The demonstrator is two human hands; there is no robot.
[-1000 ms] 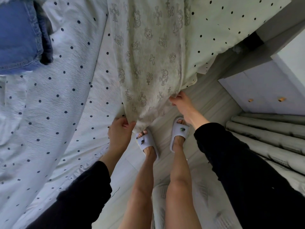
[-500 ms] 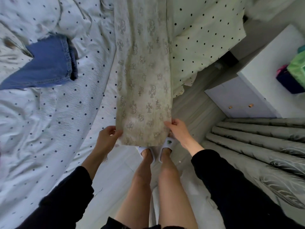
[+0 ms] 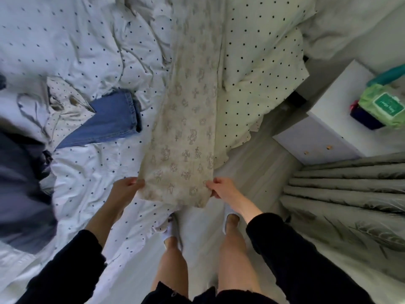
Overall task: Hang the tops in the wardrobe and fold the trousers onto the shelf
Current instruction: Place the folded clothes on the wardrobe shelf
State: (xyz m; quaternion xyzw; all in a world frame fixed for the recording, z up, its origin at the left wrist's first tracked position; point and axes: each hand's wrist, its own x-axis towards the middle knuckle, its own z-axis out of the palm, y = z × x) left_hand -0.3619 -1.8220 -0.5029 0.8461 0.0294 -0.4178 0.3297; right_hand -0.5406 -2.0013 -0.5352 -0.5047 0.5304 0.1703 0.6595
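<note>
Both hands pinch the near end of the long cream patterned fabric trousers (image 3: pixel 186 128): left hand (image 3: pixel 127 189) at 7 o'clock, right hand (image 3: pixel 221 189) at 5 o'clock, each grip holding the hem. The trousers stretch toward 12 o'clock over the white dotted bed (image 3: pixel 76 51). Blue denim jeans (image 3: pixel 109 121) lie at 9 o'clock.

Bed (image 3: pixel 92 176): white polka-dot bedding, rumpled.
On it: beige printed trousers (image 3: pixel 188 119) laid lengthwise, near end overhanging the edge; blue jeans (image 3: pixel 109 126) to their left; dotted pillow (image 3: pixel 258 69) on the right; dark garment (image 3: pixel 19 189) far left.
</note>
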